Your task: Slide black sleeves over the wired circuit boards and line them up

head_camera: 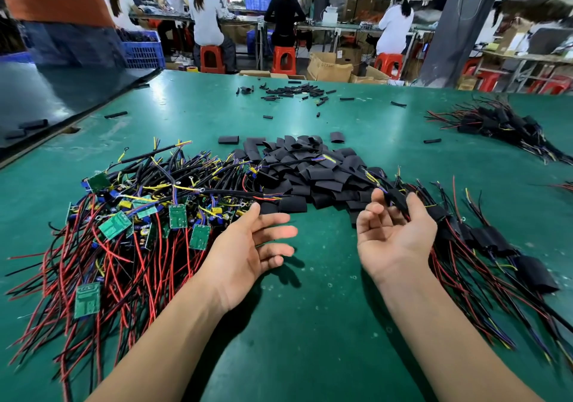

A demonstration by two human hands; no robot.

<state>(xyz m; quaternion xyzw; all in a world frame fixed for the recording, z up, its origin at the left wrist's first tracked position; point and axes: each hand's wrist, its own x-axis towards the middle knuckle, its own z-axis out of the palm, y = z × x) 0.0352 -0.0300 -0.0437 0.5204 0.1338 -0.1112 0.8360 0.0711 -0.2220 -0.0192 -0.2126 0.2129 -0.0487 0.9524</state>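
The right hand (393, 234) lies palm up with fingers loosely curled, a sleeved board (398, 201) lying between thumb and fingertips at the head of the finished row (496, 243); whether it is pinched or merely touched cannot be told. The left hand (248, 246) is spread, palm up, holding nothing, its fingertips just beside the pile of bare wired circuit boards (139, 215). Judged by the piles, a fraction is sleeved and laid out at right, while most boards and the heap of black sleeves (310, 172), lying beyond both hands, remain.

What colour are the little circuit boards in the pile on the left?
Green, with pale markings, on the circuit boards; clearest in the head view, the only one.
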